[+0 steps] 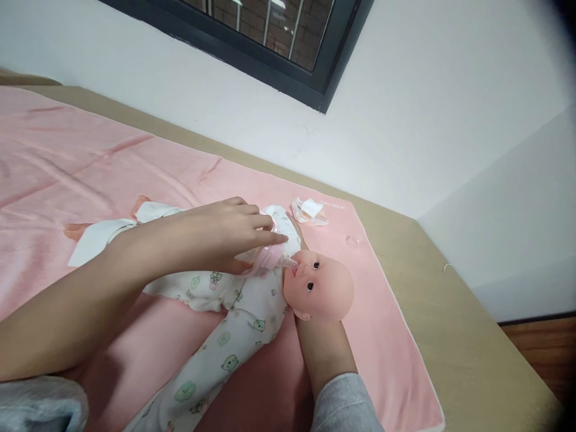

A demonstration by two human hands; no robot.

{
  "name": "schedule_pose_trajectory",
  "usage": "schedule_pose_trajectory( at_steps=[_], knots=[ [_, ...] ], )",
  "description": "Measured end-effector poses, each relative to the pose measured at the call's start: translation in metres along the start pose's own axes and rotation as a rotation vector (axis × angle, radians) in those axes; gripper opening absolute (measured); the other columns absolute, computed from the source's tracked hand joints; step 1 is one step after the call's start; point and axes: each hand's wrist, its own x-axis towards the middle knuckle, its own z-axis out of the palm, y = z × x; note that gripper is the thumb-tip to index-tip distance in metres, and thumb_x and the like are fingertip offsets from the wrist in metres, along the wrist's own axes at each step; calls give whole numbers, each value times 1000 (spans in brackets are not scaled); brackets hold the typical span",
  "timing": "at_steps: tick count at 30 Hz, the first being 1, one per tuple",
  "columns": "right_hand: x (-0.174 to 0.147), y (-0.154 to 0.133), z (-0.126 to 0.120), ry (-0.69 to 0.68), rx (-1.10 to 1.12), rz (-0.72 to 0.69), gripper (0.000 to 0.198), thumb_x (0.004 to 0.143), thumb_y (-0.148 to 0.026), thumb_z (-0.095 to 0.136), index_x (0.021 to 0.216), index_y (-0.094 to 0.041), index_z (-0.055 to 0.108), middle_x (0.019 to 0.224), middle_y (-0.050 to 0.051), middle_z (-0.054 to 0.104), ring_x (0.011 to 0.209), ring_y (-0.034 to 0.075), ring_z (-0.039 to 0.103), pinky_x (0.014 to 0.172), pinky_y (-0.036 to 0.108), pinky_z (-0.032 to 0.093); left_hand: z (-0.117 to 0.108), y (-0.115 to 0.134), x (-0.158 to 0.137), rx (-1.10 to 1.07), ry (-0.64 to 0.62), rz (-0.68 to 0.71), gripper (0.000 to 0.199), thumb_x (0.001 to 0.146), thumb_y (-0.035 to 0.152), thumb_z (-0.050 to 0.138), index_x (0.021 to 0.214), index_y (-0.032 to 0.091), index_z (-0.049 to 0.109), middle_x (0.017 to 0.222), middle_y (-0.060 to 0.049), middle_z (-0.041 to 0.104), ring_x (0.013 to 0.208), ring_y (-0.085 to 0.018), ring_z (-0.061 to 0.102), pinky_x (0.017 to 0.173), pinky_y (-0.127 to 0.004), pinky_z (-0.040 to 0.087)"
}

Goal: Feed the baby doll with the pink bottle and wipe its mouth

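A baby doll [319, 285] with a bald head lies on its back, dressed in a white printed outfit. My left hand [240, 231] reaches across its body and is closed around a clear baby bottle with a pink collar [265, 259]. The bottle's nipple [288, 261] touches the doll's mouth. From the lower right, my right hand [321, 345] passes beneath the doll's head and neck, holding it from below. Only the wrist side shows plainly; most of its fingers are hidden behind the doll.
Under the doll is a pink blanket [382, 360] spread over a light wooden tabletop [432, 300]. A crumpled clear wrapper with a white piece [310, 210] lies past the doll's shoulder. Near it sits a small clear cap-like object [352, 242]. A white wall and dark-framed window [310, 87] stand behind.
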Motion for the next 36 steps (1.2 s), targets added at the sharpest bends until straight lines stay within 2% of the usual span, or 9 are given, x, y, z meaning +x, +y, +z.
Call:
schedule_pose_trajectory(
  at_steps=[2, 6, 11, 15, 20, 23, 25, 31, 36],
  knots=[
    [-3, 3, 1, -4, -4, -7, 38, 51, -10, 79, 84, -28, 78, 97, 7, 76, 99, 41, 71, 95, 49, 55, 0, 0, 0, -1, -2, -1, 57, 80, 22, 70, 134, 31, 56, 113, -3, 68, 98, -26, 62, 89, -37, 40],
    [-10, 8, 4, 252, 294, -175, 32, 51, -8, 77, 79, -24, 77, 91, 8, 77, 94, 43, 72, 90, 57, 55, 0, 1, 0, -7, 9, -6, 58, 80, 22, 70, 136, 31, 55, 115, -4, 67, 99, -26, 61, 89, -37, 40],
    [-12, 8, 5, 89, 60, -47, 26, 52, -13, 80, 75, -23, 76, 96, 10, 76, 95, 39, 73, 91, 48, 57, 1, 0, 0, -4, -5, -8, 58, 80, 23, 70, 136, 31, 55, 115, -4, 67, 99, -26, 62, 89, -37, 41],
    [-8, 6, 4, 395, 338, -332, 21, 55, -26, 81, 75, -27, 76, 87, 4, 76, 85, 33, 75, 78, 40, 62, 0, 1, 0, -1, -5, -5, 57, 82, 24, 69, 136, 31, 55, 113, -4, 67, 98, -26, 61, 88, -38, 41],
    [13, -5, -1, 378, 459, -238, 14, 61, -35, 78, 72, -27, 75, 80, 5, 74, 81, 30, 76, 77, 35, 61, 0, 1, -1, -5, -5, -5, 57, 81, 23, 68, 136, 31, 55, 111, -3, 67, 97, -26, 61, 88, -38, 41],
    [20, -9, -5, 564, 490, -414, 15, 64, -41, 73, 67, -26, 74, 75, 3, 73, 73, 26, 75, 69, 31, 61, 1, 0, -1, -11, 1, -1, 59, 82, 23, 68, 138, 31, 52, 113, -3, 66, 99, -26, 60, 88, -38, 40],
    [18, -8, -5, 606, 406, -469, 15, 61, -40, 76, 66, -25, 74, 74, 1, 73, 70, 25, 75, 67, 31, 61, 1, 0, -1, -14, 2, 1, 59, 82, 23, 67, 139, 31, 52, 113, -3, 66, 98, -25, 60, 88, -38, 40],
    [3, 0, 1, 385, 246, -231, 23, 51, -19, 81, 73, -25, 76, 87, 5, 77, 85, 35, 75, 79, 42, 61, 2, 0, -2, -22, 18, 10, 58, 83, 23, 66, 139, 30, 52, 110, -3, 66, 96, -25, 60, 88, -37, 39],
    [3, -1, 2, -17, -1, 9, 38, 52, -10, 79, 88, -23, 78, 103, 9, 76, 104, 40, 70, 98, 50, 52, 2, -1, -2, -34, 5, -8, 58, 84, 23, 64, 140, 32, 51, 112, -3, 66, 98, -25, 60, 89, -37, 38]
  ],
)
